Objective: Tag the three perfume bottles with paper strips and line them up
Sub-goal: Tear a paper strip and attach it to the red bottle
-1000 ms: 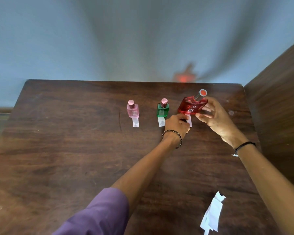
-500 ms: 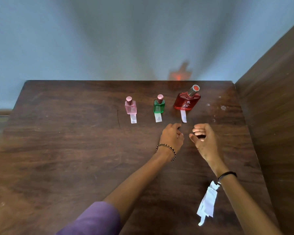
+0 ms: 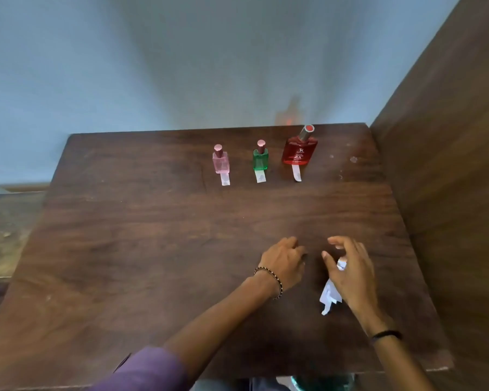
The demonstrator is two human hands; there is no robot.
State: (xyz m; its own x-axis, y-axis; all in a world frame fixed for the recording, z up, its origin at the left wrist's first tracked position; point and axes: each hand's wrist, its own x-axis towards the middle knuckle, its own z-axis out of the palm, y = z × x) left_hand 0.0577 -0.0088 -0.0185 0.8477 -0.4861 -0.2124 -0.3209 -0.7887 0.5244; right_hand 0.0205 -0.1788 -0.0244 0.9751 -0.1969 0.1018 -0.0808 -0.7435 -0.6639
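Note:
Three perfume bottles stand upright in a row near the far edge of the dark wooden table (image 3: 142,249): a pink bottle (image 3: 220,162), a green bottle (image 3: 260,158) and a larger red bottle (image 3: 299,150). A white paper strip sticks out from under each: pink's strip (image 3: 225,179), green's strip (image 3: 260,176), red's strip (image 3: 296,173). My left hand (image 3: 284,263) rests near the table's middle front, fingers loosely curled, holding nothing. My right hand (image 3: 350,270) hovers beside it, fingers apart, above a small pile of spare paper strips (image 3: 330,296).
A brown wooden panel (image 3: 449,136) rises along the table's right side. A pale blue wall (image 3: 181,57) stands behind the far edge. The table's left edge drops to a lower surface (image 3: 9,230).
My hands let go of the red bottle, which now stands upright on its strip. Both hands have drawn back toward me; the right one now hovers over the spare strips.

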